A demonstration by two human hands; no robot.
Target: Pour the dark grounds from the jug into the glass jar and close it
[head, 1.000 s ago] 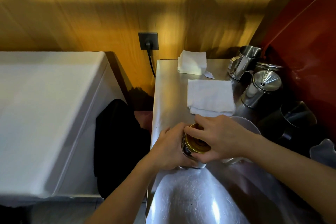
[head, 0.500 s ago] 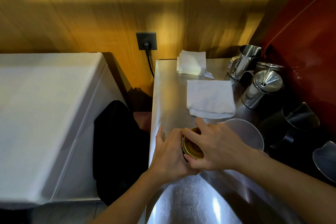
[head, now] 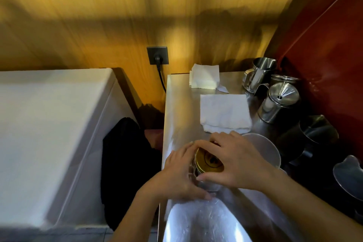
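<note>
Since half a second ago the right hand (head: 238, 163) has turned on the lid: its fingers (head: 218, 140) now reach more over the far edge of the gold lid (head: 209, 162), and more of the lid's top shows than before. Both hands have stayed on the jar.

At the far left stands a white chest-like unit (head: 49, 124), and between it and the worktop hangs a black cloth (head: 125, 163). On the wooden wall above is a dark socket (head: 157, 55) with a black cable going down.

The left hand (head: 176, 175) is closed around the left side of the glass jar (head: 206, 184), with the thumb low at the front. The jar stands upright near the left front edge of the steel worktop (head: 180, 108), its long axis vertical and its mouth pointing up toward the camera, covered by the gold lid. The right hand grips the lid from above and from the right, thumb at the near rim. I cannot tell if the lid is fully tight.

Behind the hands lies a folded white cloth (head: 225, 113), and farther back a stack of white napkins (head: 204, 76). Just right of the right hand is a pale round jug (head: 263, 147); its inside is not clear. At the right stand a steel pitcher (head: 259, 72), a steel pot with a funnel-shaped lid (head: 279, 102) and a dark pitcher (head: 314, 137), against the red wall (head: 324, 45).
</note>
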